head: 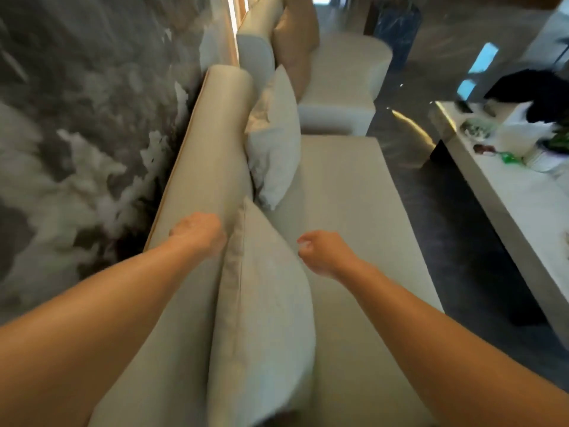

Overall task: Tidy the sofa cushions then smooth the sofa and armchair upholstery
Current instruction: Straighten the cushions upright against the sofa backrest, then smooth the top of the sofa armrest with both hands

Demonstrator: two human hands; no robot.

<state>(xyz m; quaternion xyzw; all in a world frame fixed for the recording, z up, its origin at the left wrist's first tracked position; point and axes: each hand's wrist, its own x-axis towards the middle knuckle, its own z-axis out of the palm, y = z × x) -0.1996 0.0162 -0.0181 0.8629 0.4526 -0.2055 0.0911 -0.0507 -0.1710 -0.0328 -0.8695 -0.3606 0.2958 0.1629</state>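
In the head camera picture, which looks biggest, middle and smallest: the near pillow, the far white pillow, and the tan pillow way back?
1. Near pillow
2. Far white pillow
3. Tan pillow

Closeness to the camera enlarges the near one, so true sizes stay unsure.

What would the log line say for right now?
left hand: at near cushion | right hand: fist, on cushion edge | stage: tidying

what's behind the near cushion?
The sofa backrest stands behind the near cushion, with the left hand at the cushion's back edge. Its fingers and the backrest's lower part are hidden.
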